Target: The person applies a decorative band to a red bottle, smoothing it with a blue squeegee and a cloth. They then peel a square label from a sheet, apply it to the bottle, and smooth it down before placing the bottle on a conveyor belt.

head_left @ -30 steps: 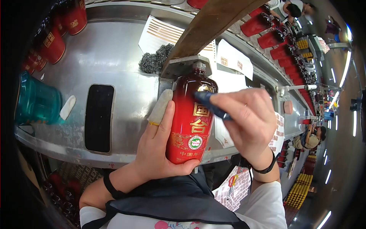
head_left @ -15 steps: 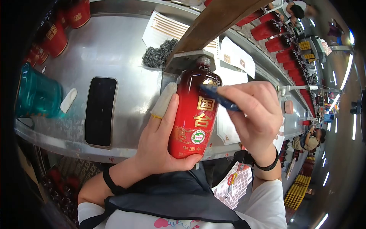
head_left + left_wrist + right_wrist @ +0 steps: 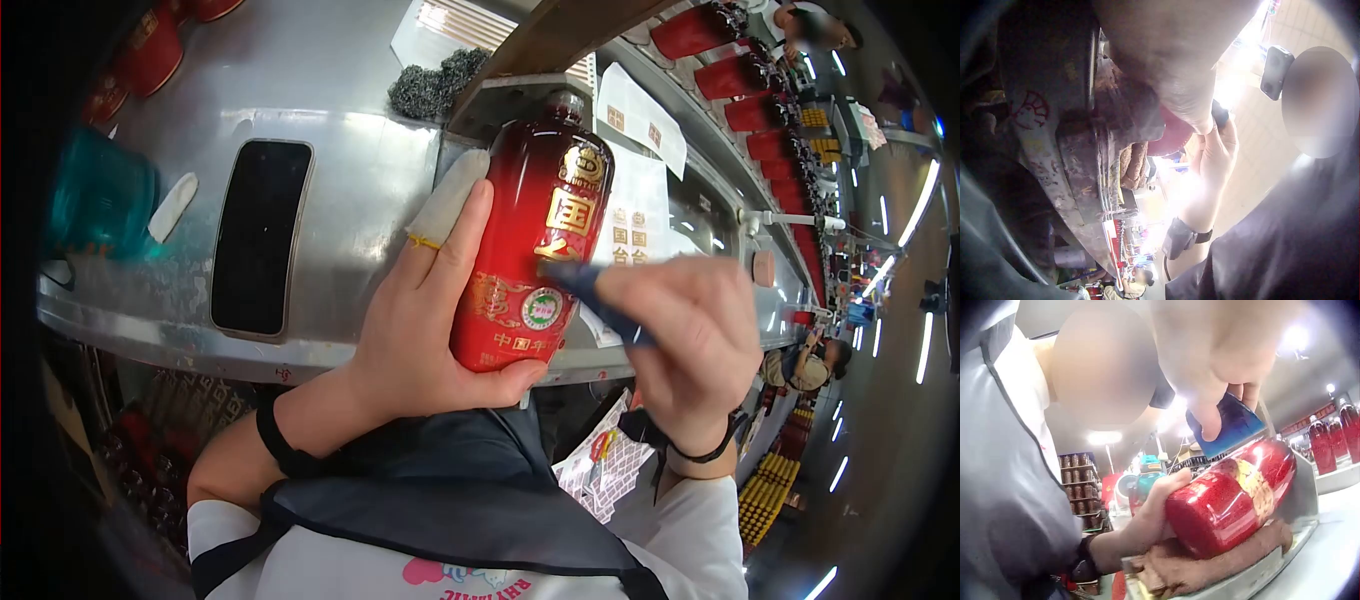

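Observation:
A red bottle [image 3: 520,250] with gold characters and a dark neck lies at mid-frame in the head view. My left hand [image 3: 415,310], one finger in a pale cover tied with yellow, holds it along its left side, thumb at the base. Above the bottle's right side, my right hand [image 3: 695,330] pinches a dark blue flat piece [image 3: 600,290], its edge at the gold lettering. The right wrist view shows that blue piece [image 3: 1225,428] against the upper side of the bottle [image 3: 1229,500], which rests on a brown cloth roll [image 3: 1222,562].
A black phone [image 3: 262,238], a white roll [image 3: 173,207] and a teal container [image 3: 100,195] are on the metal table [image 3: 340,180] to the left. Steel wool [image 3: 437,84] sits near a brown beam [image 3: 560,40]. Printed sheets [image 3: 640,120] and rows of red bottles [image 3: 725,78] are to the right.
The blue piece in my right hand has moved down the bottle, from near the upper lettering to the lower gold character. My left hand keeps its hold. The head view has shifted.

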Available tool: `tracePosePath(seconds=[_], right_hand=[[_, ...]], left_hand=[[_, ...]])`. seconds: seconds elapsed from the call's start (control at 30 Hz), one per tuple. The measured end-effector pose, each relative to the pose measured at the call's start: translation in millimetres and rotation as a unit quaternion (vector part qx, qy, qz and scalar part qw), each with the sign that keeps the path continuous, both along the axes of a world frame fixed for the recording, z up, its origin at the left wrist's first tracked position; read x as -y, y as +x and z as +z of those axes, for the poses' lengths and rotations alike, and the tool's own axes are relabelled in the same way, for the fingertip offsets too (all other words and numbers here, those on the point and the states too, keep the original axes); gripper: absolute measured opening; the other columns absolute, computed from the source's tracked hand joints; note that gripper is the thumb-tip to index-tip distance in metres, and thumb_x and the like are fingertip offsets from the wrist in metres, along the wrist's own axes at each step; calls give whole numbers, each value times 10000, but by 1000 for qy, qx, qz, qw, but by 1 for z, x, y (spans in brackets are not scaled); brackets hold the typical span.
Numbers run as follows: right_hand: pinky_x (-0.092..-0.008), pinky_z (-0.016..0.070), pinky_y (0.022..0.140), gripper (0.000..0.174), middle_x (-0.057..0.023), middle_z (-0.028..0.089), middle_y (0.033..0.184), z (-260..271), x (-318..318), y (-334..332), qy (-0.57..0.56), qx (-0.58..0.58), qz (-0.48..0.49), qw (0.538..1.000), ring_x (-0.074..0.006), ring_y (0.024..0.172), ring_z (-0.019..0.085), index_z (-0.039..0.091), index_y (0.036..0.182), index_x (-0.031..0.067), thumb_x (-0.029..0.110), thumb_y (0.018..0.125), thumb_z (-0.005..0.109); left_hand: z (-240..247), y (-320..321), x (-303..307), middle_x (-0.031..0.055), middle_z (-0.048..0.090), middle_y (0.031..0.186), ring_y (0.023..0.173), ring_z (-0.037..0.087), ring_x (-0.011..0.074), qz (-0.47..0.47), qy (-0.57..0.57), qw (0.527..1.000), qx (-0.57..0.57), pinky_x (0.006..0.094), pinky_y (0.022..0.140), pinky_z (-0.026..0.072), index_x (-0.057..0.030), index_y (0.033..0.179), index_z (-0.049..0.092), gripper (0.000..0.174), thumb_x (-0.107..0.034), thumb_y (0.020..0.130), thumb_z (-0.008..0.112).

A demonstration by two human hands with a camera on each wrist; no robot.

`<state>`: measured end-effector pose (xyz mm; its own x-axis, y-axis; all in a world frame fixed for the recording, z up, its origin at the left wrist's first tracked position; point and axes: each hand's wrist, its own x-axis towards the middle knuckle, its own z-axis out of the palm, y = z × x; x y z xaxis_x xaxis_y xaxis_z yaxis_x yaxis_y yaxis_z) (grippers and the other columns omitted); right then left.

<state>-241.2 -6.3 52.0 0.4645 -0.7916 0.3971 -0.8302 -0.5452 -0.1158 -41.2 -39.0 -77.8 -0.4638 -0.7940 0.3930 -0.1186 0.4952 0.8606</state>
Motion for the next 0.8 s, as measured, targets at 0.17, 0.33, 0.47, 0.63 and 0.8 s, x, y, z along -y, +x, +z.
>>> tracePosePath(seconds=[0.17,0.33,0.47,0.63,0.8], right_hand=[[-335,504,686,418,-59,692,910,-6,-5,6,30,-3,8,1000,-237,791,618,747,1034,55,2,619,721],[-337,509,705,408,-67,691,916,-1,-6,4,35,24,-21,999,-239,791,618,751,1025,57,-20,625,729],[-336,507,687,412,-70,694,922,-10,-8,10,34,25,-4,999,-237,783,617,750,1022,51,-23,617,730],[-318,510,677,414,-64,693,921,-11,-4,7,7,9,-25,1000,-226,784,618,758,1016,59,2,607,732],[-310,505,661,410,-57,693,928,-13,-4,9,-8,-8,-3,1000,-218,759,609,751,1034,56,59,626,715]], left_hand=[[-2,-1,1,292,423,1451,1262,515,423,5,-8,1000,-18,440,1044,453,36,1553,231,1183,-394,641,851],[-1,-2,1,283,432,1446,1255,520,414,9,-7,1000,-23,432,1039,456,41,1546,252,1166,-391,642,849],[-1,0,0,284,438,1442,1265,516,414,1,7,1000,-19,422,1043,454,48,1544,254,1166,-387,642,852],[0,0,0,289,434,1446,1283,505,419,-7,12,1000,-25,421,1055,448,48,1543,256,1166,-380,642,858],[0,0,1,290,427,1453,1282,504,419,8,-8,1000,-27,425,1059,444,50,1543,256,1171,-381,638,861]])
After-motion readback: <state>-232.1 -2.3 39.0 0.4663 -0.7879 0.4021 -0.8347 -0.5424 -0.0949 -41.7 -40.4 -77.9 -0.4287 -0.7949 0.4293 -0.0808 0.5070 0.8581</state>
